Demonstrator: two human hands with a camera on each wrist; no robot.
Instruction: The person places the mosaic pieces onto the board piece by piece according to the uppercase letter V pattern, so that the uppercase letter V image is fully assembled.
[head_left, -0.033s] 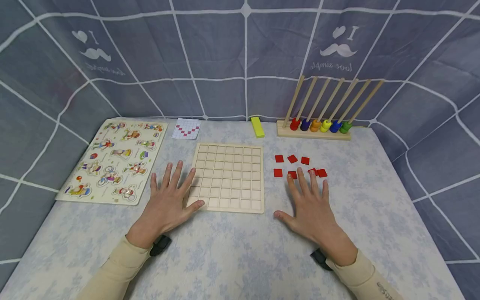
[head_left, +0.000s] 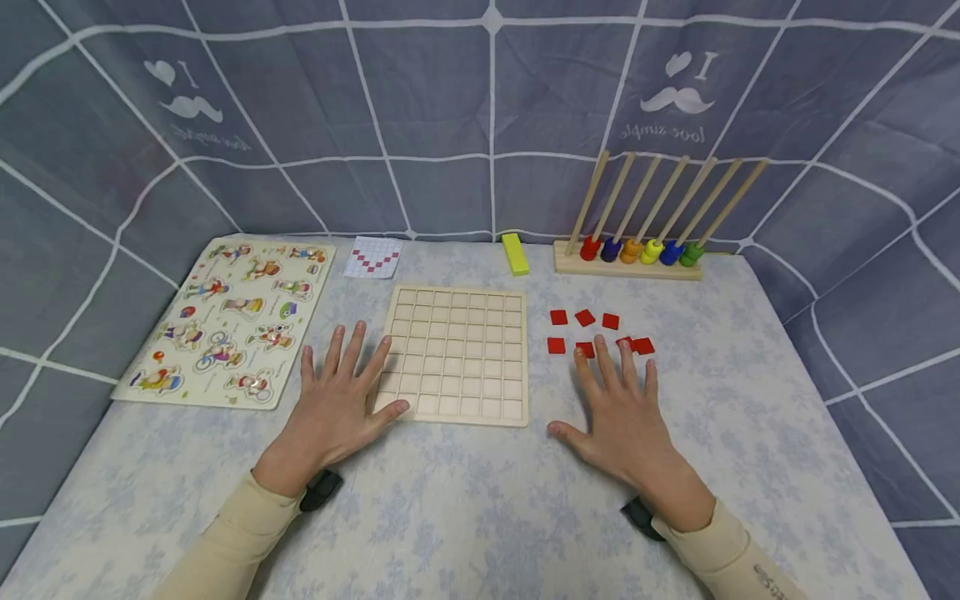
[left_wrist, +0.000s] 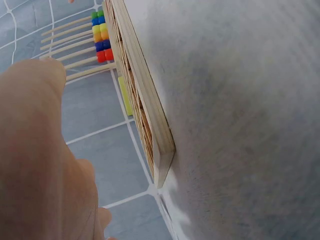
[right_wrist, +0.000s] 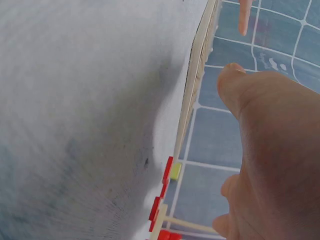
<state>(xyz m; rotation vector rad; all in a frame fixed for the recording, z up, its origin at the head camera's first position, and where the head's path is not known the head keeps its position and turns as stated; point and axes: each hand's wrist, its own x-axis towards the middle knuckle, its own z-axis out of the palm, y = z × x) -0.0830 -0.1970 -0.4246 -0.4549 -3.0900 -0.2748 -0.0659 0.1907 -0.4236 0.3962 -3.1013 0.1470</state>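
Observation:
My left hand (head_left: pixel 335 408), fingers spread and straight, overlaps the left edge of a pale wooden grid board (head_left: pixel 457 354) in the head view. The board's square cells hold nothing. My right hand (head_left: pixel 624 421) is also spread, just short of several small red square tiles (head_left: pixel 558 317) right of the board; its fingertips partly cover a few of them. Neither hand holds anything. In the left wrist view the thumb (left_wrist: pixel 37 80) shows beside the board's corner (left_wrist: pixel 162 150). In the right wrist view the red tiles (right_wrist: pixel 155 207) lie beyond the hand.
A picture puzzle board (head_left: pixel 225 325) lies at the left. Along the back are a small card with a red V-shaped grid pattern (head_left: pixel 373 257), a yellow block (head_left: pixel 515 254) and a wooden bead rack (head_left: pixel 628 265) with upright rods. Grey-blue checked cloth (head_left: pixel 435 108) walls the table in.

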